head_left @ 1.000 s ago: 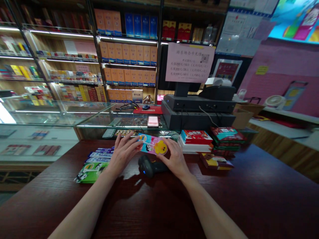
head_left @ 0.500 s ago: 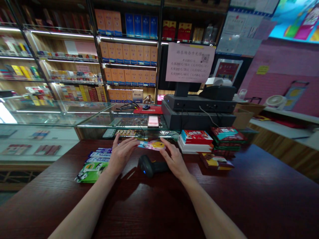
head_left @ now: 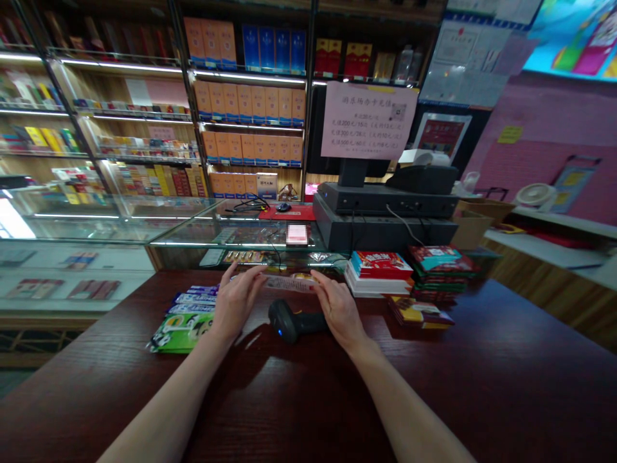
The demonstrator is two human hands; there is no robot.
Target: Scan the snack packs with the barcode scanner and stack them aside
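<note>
A small flat packet (head_left: 290, 283) is stretched between my two hands, a little above the table. Its near face is pale with fine print, and a bit of yellow shows at its top edge. My left hand (head_left: 236, 302) pinches the left end, and my right hand (head_left: 338, 308) pinches the right end. Below the packet lies a black barcode scanner (head_left: 285, 321) with a blue light, its handle running toward my right hand. Green and purple snack packets (head_left: 186, 328) lie fanned out beside my left wrist.
To the right, red and white boxes (head_left: 378, 273) stand by a stack of dark packs (head_left: 441, 273), with a yellow-brown packet (head_left: 419, 313) in front. Behind are a cash register (head_left: 385, 218) and a glass display case (head_left: 231, 235). The brown table (head_left: 289, 405) extends toward me.
The packet has turned from its colourful pink and yellow face to its pale printed face. My right-hand fingers have closed in on its end. The scanner has stayed in place.
</note>
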